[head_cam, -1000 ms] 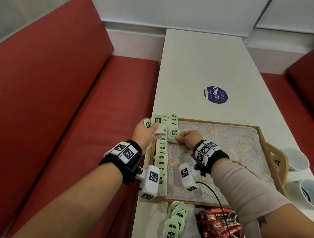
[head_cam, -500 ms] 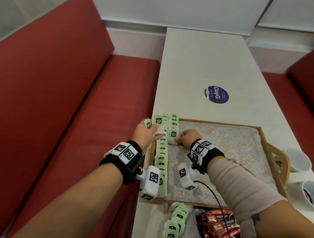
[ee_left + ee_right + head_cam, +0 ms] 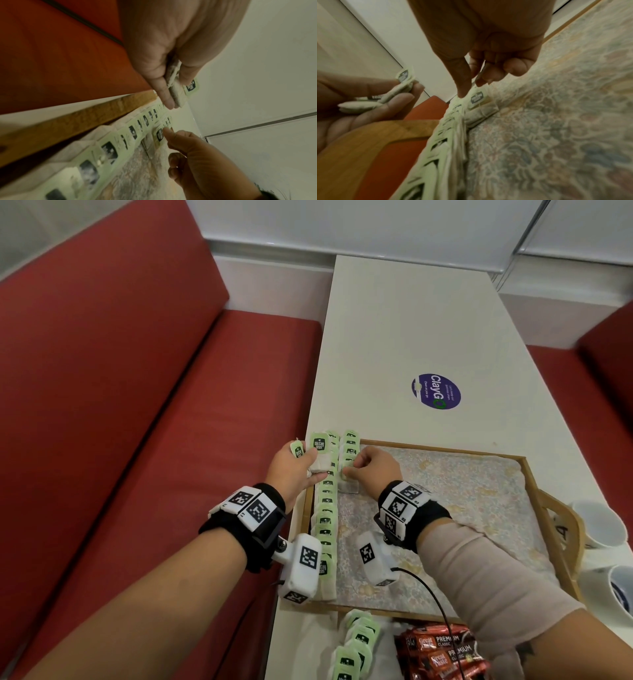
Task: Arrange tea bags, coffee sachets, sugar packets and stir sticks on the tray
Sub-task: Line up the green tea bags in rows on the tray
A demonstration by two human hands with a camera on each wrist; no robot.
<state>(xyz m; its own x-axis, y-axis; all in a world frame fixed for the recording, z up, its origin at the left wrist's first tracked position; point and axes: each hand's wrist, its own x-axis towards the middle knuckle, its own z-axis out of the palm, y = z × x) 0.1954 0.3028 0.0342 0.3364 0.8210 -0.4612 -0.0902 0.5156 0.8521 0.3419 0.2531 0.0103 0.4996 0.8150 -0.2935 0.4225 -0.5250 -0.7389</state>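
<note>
A wooden tray (image 3: 445, 447) lined with floral cloth lies on the white table. One long column of green-tagged tea bags (image 3: 325, 522) runs along its left side, and a short second column (image 3: 351, 446) starts at the far end. My left hand (image 3: 305, 457) hovers over the tray's far left corner and grips several tea bags (image 3: 178, 94) between thumb and fingers. My right hand (image 3: 349, 470) is curled, its thumb and forefinger pinching the far edge of one tea bag (image 3: 481, 109) that lies on the cloth at the near end of the second column.
Loose tea bags (image 3: 356, 642) and red coffee sachets (image 3: 438, 648) lie on the table in front of the tray. White cups (image 3: 596, 522) stand right of the tray handle. A purple sticker (image 3: 436, 391) marks the table beyond. A red bench (image 3: 137, 440) runs along the left.
My right hand has slid a little toward the tray's far end with its tea bag, closer to the second column. The left hand has barely moved.
</note>
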